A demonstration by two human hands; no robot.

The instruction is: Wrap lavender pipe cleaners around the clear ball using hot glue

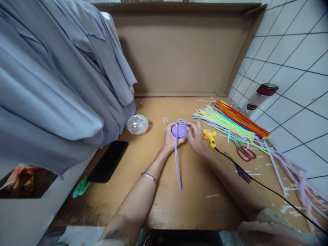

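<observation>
Between my two hands, above the middle of the table, sits a small round thing wound in purple pipe cleaner [182, 132], with a clear, glassy top showing in its centre. A loose purple length [177, 164] hangs down from it toward me. My left hand [169, 137] is wrapped around its left side and underside. On the right side, my right hand [195, 134] presses its fingers and thumb against the wound coils. Just left of my hands lies a small curled pale pink piece [165, 119].
A clear faceted ball [137, 124] and a black phone [108, 162] lie to the left. On the right are a yellow glue gun [210, 138] with its cord, red-handled scissors [246, 153] and many coloured pipe cleaners [230, 119]. A lidded jar [258, 99] stands by the tiled wall.
</observation>
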